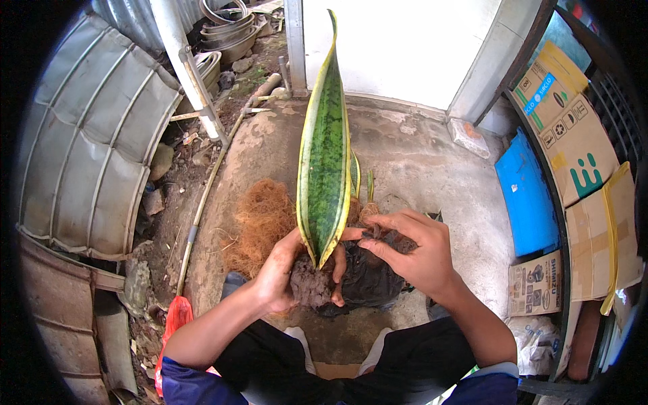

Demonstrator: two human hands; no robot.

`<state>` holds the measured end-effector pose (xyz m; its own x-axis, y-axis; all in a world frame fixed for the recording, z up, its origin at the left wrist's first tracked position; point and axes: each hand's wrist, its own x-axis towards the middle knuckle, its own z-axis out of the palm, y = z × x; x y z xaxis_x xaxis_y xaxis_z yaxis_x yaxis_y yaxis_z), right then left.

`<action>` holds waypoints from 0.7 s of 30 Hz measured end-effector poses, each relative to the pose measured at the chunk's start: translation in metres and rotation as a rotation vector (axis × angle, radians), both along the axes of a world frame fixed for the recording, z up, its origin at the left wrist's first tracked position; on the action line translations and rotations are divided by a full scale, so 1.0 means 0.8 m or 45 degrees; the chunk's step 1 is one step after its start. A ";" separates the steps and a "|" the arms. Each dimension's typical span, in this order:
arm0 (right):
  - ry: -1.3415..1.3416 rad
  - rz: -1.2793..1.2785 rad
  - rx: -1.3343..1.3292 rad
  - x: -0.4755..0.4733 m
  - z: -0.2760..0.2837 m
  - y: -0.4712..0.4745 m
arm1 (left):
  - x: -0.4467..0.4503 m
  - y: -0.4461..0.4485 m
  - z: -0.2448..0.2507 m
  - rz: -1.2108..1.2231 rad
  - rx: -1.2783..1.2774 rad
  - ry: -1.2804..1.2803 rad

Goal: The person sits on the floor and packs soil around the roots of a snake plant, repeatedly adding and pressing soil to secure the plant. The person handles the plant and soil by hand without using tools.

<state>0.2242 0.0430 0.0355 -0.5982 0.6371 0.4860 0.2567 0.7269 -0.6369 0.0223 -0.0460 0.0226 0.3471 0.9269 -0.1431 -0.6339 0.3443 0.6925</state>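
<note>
My left hand [283, 273] is closed around a ball of dark wet soil [311, 283] at the base of a snake plant leaf [324, 167], which stands tall with green marbling and yellow edges. Beside it, my right hand [415, 248] has thumb and fingertips pinched on a small clump of dark soil [377, 233], close to the left index fingertip. A heap of brown coconut fibre [263, 217] lies to the left of the leaf. Behind the hands are smaller snake plant shoots [370, 190], and below them a black plastic bag [379, 283] holds dark material.
Corrugated metal sheets [86, 136] lean at the left, near a long pipe [207, 187] and a red plastic bag [177, 314]. Stacked basins [233, 40] sit at the back left. A rack with cardboard boxes [577, 136] and a blue panel [529, 197] stand at the right.
</note>
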 end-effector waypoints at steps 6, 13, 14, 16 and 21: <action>-0.092 0.043 -0.138 -0.002 -0.007 0.005 | 0.001 0.003 -0.009 -0.005 -0.053 -0.037; -0.206 0.055 -0.410 -0.001 -0.007 0.009 | -0.003 0.009 -0.014 0.001 -0.077 0.032; -0.191 0.045 -0.462 -0.002 -0.009 0.010 | -0.005 0.011 -0.017 0.038 -0.084 0.043; -0.086 0.103 -0.597 0.002 -0.025 0.019 | -0.007 0.009 -0.024 0.162 -0.102 0.017; -0.201 0.208 -0.800 0.007 -0.047 0.032 | -0.023 0.014 -0.030 0.365 -0.260 -0.002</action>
<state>0.2294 0.0688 -0.0022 -0.7444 0.6659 -0.0499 0.3001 0.2669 -0.9158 0.0040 -0.0347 -0.0013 0.0769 0.9390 -0.3353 -0.7257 0.2833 0.6269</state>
